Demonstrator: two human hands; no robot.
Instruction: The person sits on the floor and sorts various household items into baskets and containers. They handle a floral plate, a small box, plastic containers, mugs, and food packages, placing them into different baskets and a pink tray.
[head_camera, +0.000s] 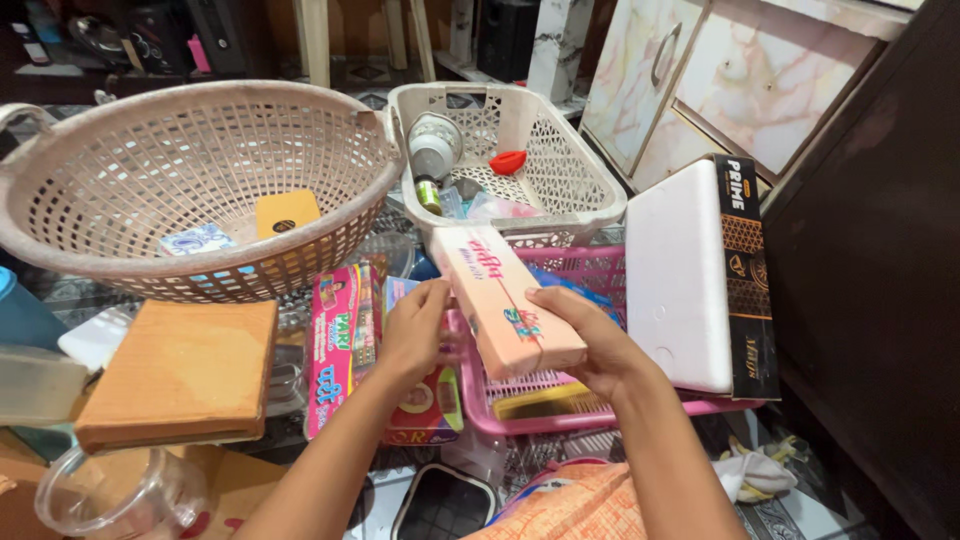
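Head view: both hands hold a long pink box (505, 300) over a pink basket (600, 270). The left hand (415, 330) grips the box's near side, fingers curled. The right hand (590, 345) is closed around its lower end from below. To hold it well, I think both hands should keep the box level and squeeze softly, since thin card can dent. The box looks smooth with sharp edges. The big round basket (190, 180) and the white basket (590, 180) are hard plastic full of holes. The white foam block (680, 270) looks light and crumbly.
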